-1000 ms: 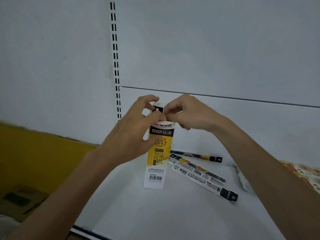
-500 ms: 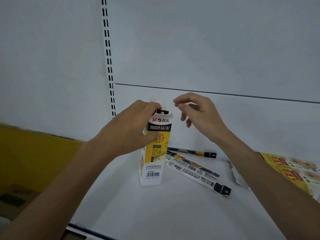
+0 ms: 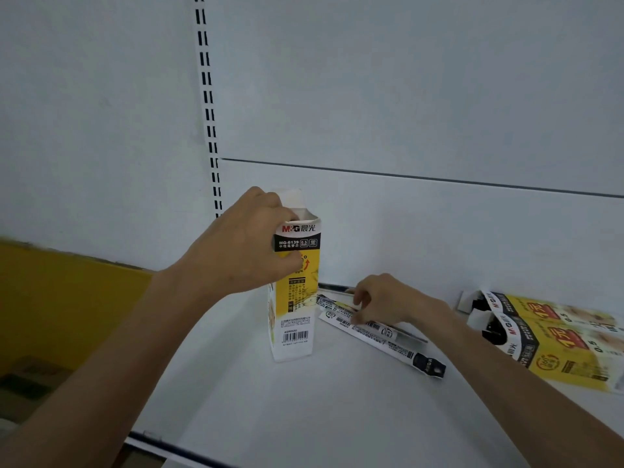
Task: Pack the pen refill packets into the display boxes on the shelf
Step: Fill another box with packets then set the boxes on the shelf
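Note:
A tall yellow, black and white display box (image 3: 297, 292) stands upright on the white shelf (image 3: 337, 417) with its top flap open. My left hand (image 3: 246, 251) grips the box near its top. Several long, narrow pen refill packets (image 3: 388, 342) lie on the shelf just right of the box. My right hand (image 3: 378, 298) is down on them, fingers curled and pinching a packet.
Two more yellow display boxes (image 3: 553, 339) lie flat at the right edge of the shelf. A slotted upright (image 3: 207, 106) runs up the white back panel. A yellow surface (image 3: 67, 298) and cardboard sit lower left, beyond the shelf's front edge.
My right hand left the box top and dropped down right onto the refill packets. The box's top flap now stands open. My left hand still holds the box.

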`<action>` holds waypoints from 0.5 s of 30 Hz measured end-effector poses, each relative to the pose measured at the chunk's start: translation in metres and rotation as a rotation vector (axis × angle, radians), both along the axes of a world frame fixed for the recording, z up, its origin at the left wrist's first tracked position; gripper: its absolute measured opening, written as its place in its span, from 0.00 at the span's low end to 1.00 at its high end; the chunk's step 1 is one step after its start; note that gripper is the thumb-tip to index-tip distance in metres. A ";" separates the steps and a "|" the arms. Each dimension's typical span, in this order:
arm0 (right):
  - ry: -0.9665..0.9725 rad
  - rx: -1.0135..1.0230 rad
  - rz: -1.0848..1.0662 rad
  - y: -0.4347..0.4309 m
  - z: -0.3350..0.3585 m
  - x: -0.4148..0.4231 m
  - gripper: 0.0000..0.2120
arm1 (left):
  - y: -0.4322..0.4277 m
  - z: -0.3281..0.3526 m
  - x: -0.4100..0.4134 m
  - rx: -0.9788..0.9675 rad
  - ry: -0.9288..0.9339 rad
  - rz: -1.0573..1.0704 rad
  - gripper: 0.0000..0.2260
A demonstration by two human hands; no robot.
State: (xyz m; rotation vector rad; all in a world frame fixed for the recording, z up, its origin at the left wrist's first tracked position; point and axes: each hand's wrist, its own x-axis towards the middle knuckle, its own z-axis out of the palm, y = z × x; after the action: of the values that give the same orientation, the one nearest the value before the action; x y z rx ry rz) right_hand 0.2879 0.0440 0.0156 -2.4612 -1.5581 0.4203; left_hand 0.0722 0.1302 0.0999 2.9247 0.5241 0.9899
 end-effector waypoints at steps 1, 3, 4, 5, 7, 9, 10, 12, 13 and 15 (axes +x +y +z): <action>0.009 0.007 0.003 0.000 0.001 -0.001 0.15 | -0.001 -0.001 0.000 -0.006 -0.008 -0.006 0.18; 0.018 0.038 0.010 -0.001 0.002 -0.004 0.10 | -0.002 -0.004 0.000 -0.019 -0.049 -0.027 0.17; 0.016 0.061 0.012 -0.002 0.002 -0.005 0.09 | -0.002 -0.005 -0.001 -0.019 -0.068 -0.034 0.18; 0.009 0.080 0.016 -0.002 0.001 -0.005 0.08 | -0.002 -0.005 -0.002 -0.009 -0.075 -0.037 0.20; -0.020 0.099 0.037 -0.001 -0.002 -0.006 0.09 | -0.002 -0.006 -0.005 0.013 -0.069 -0.049 0.23; -0.035 0.091 0.044 0.001 -0.005 -0.009 0.13 | -0.005 -0.006 -0.007 0.026 -0.069 -0.040 0.21; -0.018 0.072 0.034 0.003 -0.005 -0.010 0.15 | -0.007 -0.006 -0.008 0.025 -0.074 -0.035 0.20; 0.041 0.017 0.031 0.006 -0.001 -0.013 0.16 | -0.008 -0.006 -0.007 0.015 -0.069 -0.034 0.18; 0.062 -0.004 0.035 0.007 0.001 -0.013 0.14 | -0.007 -0.006 -0.007 0.007 -0.056 -0.030 0.18; 0.077 -0.011 0.039 0.008 0.004 -0.011 0.08 | -0.005 -0.007 -0.006 -0.011 -0.027 -0.012 0.18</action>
State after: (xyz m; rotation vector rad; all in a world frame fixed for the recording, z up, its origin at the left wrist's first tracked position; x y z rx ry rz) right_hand 0.2765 0.0516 0.0197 -2.3958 -1.5789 0.5244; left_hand 0.0665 0.1251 0.0928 2.8969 0.5085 1.0208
